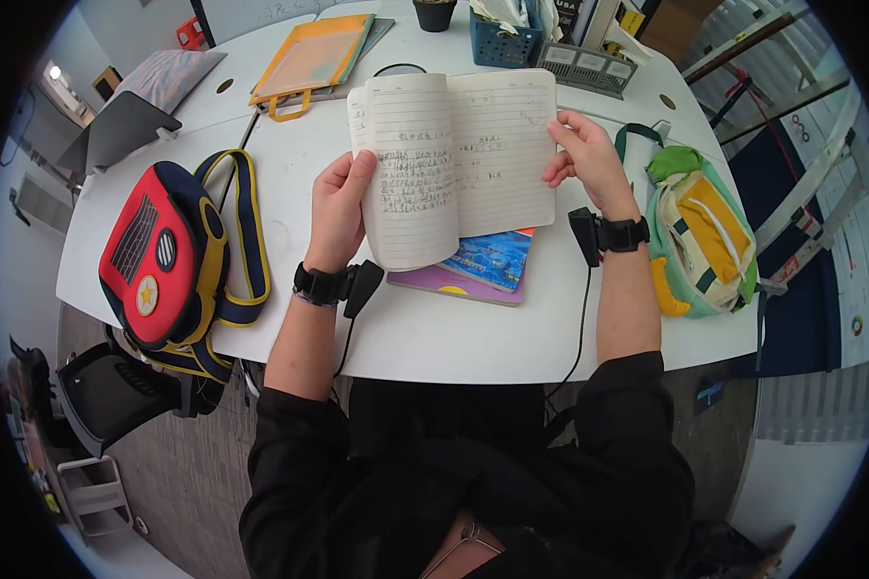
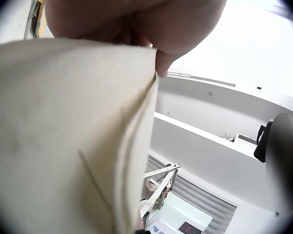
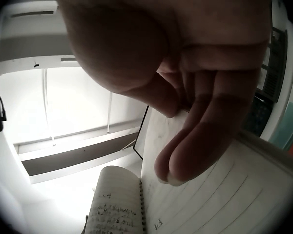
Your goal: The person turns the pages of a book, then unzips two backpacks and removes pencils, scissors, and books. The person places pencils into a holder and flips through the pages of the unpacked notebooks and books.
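An open spiral notebook (image 1: 507, 183) with handwriting on its lined pages is held up above the white table in the head view. The left hand (image 1: 340, 207) grips its left edge, thumb on the written page. At the right edge the right hand (image 1: 594, 164) pinches the page between thumb and fingers. Below the notebook lie a blue book (image 1: 492, 259) and a purple book (image 1: 492, 292). In the left wrist view the curved pages (image 2: 63, 122) fill the left side under the hand. The right wrist view shows curled fingers (image 3: 200, 141) in front of the lined page.
A red and navy backpack (image 1: 159, 256) stands at the table's left, a green and yellow bag (image 1: 700, 236) at the right. Farther back are yellow folders (image 1: 314, 58), a blue basket (image 1: 504, 41), a grey organizer (image 1: 584, 69) and a dark pot (image 1: 434, 14). A dark laptop (image 1: 130, 130) is at the back left.
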A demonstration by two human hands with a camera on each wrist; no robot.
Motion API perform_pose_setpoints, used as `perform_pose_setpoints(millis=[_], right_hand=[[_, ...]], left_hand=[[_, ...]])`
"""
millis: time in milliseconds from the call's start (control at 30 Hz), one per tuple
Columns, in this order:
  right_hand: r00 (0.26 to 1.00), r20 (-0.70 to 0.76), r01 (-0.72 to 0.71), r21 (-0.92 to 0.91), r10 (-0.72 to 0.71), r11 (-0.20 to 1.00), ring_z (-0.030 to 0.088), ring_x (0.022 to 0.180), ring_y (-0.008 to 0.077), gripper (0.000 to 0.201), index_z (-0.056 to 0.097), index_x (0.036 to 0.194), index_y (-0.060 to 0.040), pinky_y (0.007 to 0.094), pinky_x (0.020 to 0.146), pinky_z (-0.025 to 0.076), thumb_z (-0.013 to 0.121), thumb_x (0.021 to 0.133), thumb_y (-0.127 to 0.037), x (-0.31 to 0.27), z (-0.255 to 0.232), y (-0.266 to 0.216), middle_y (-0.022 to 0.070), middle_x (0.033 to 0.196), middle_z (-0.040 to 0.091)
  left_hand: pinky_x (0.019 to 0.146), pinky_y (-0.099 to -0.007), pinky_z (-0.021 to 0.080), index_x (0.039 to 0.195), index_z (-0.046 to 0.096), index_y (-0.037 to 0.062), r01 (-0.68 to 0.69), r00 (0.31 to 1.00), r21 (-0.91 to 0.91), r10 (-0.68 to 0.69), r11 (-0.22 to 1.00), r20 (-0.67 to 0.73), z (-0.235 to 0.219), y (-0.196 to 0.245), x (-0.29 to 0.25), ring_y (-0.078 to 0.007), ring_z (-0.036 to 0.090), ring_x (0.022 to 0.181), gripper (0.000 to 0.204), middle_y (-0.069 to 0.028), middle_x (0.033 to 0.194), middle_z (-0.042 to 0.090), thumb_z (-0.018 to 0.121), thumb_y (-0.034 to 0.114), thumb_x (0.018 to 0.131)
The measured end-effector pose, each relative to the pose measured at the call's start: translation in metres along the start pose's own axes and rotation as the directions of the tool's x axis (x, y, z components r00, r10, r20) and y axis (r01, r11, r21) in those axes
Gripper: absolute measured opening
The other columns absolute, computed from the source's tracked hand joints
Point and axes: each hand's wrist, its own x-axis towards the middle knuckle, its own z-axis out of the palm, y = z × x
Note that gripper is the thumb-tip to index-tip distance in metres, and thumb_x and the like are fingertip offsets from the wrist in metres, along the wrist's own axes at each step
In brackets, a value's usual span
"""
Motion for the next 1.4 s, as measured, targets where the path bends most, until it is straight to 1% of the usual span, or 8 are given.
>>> perform_pose_setpoints(millis=[233, 333, 400, 500, 633, 833, 1100, 1400], right_hand=[[1.000, 0.000, 0.011, -0.061, -0.011, 0.998, 0.061, 0.052, 0.0106, 0.026, 0.056, 0.110, -0.0004, 0.0216, 0.046, 0.050, 0.059, 0.094, -0.021, -0.001, 0.005, -0.002, 0.0052, 0.075, 0.063], [1.000, -0.011, 0.015, -0.065, -0.016, 0.998, 0.060, 0.051, 0.0098, 0.026, 0.057, 0.109, -0.0007, 0.0217, 0.045, 0.049, 0.061, 0.093, -0.021, -0.002, 0.006, -0.003, 0.0042, 0.072, 0.063], [1.000, -0.008, 0.010, -0.065, -0.010, 0.998, 0.060, 0.050, 0.0095, 0.026, 0.057, 0.108, -0.0007, 0.0217, 0.045, 0.049, 0.062, 0.092, -0.021, -0.002, 0.007, -0.003, 0.0045, 0.073, 0.063], [1.000, -0.010, 0.015, -0.054, -0.015, 0.998, 0.060, 0.050, 0.0099, 0.026, 0.057, 0.109, -0.0006, 0.0217, 0.045, 0.049, 0.061, 0.093, -0.021, -0.002, 0.009, -0.003, 0.0046, 0.073, 0.063], [1.000, -0.010, 0.018, -0.055, -0.018, 0.998, 0.060, 0.050, 0.0102, 0.027, 0.057, 0.109, -0.0003, 0.0218, 0.045, 0.049, 0.061, 0.093, -0.021, -0.001, 0.008, -0.002, 0.0050, 0.074, 0.063], [1.000, -0.015, 0.012, -0.058, -0.012, 0.998, 0.060, 0.050, 0.0105, 0.028, 0.057, 0.109, 0.0000, 0.0221, 0.045, 0.049, 0.061, 0.093, -0.022, -0.001, 0.008, -0.002, 0.0057, 0.076, 0.064], [1.000, -0.020, 0.010, -0.062, -0.011, 0.998, 0.060, 0.050, 0.0103, 0.027, 0.057, 0.107, 0.0002, 0.0217, 0.044, 0.049, 0.061, 0.092, -0.022, -0.001, 0.008, -0.002, 0.0055, 0.074, 0.063], [0.999, -0.019, 0.025, -0.065, -0.026, 0.998, 0.060, 0.050, 0.0115, 0.025, 0.058, 0.104, 0.0000, 0.0225, 0.044, 0.049, 0.062, 0.091, -0.020, 0.000, 0.007, -0.001, 0.0079, 0.075, 0.066]], left_hand=[[0.076, -0.0242, 0.052, 0.094, 0.058, 0.0009, -0.048, 0.998, -0.019, 0.049, 0.999, 0.033, 0.000, -0.003, 0.001, -0.0097, 0.062, 0.083, 0.019, -0.0066, 0.093, 0.066, 0.061, 0.020, 0.095], [0.078, -0.0272, 0.053, 0.110, 0.052, 0.0002, -0.085, 0.995, 0.024, 0.083, 0.996, 0.052, -0.001, -0.005, 0.002, -0.0138, 0.063, 0.091, 0.028, -0.0105, 0.103, 0.064, 0.065, 0.017, 0.092], [0.082, -0.0325, 0.055, 0.132, 0.035, 0.0023, -0.200, 0.980, 0.110, 0.201, 0.974, 0.002, 0.009, -0.003, -0.002, -0.0202, 0.062, 0.101, 0.055, -0.0163, 0.115, 0.059, 0.067, 0.012, 0.089], [0.086, -0.0367, 0.056, 0.145, 0.015, 0.0076, -0.316, 0.947, 0.222, 0.319, 0.922, 0.025, 0.015, 0.001, -0.001, -0.0255, 0.060, 0.109, 0.078, -0.0207, 0.123, 0.053, 0.068, 0.008, 0.087], [0.087, -0.0362, 0.056, 0.148, 0.013, 0.0100, -0.342, 0.932, 0.272, 0.362, 0.900, -0.025, 0.016, -0.001, -0.003, -0.0254, 0.059, 0.111, 0.082, -0.0212, 0.124, 0.053, 0.067, 0.006, 0.086], [0.087, -0.0338, 0.054, 0.145, 0.021, 0.0051, -0.306, 0.950, 0.292, 0.310, 0.906, 0.034, 0.009, -0.003, 0.001, -0.0222, 0.059, 0.109, 0.070, -0.0189, 0.124, 0.053, 0.064, 0.008, 0.089], [0.081, -0.0270, 0.051, 0.112, 0.063, -0.0057, -0.124, 0.992, 0.066, 0.125, 0.990, -0.012, -0.011, 0.001, 0.002, -0.0136, 0.064, 0.090, 0.031, -0.0105, 0.102, 0.068, 0.059, 0.020, 0.095], [0.079, -0.0273, 0.052, 0.111, 0.063, -0.0059, -0.146, 0.989, 0.167, 0.150, 0.975, -0.006, -0.011, 0.001, 0.003, -0.0134, 0.065, 0.089, 0.035, -0.0110, 0.101, 0.068, 0.065, 0.023, 0.091]])
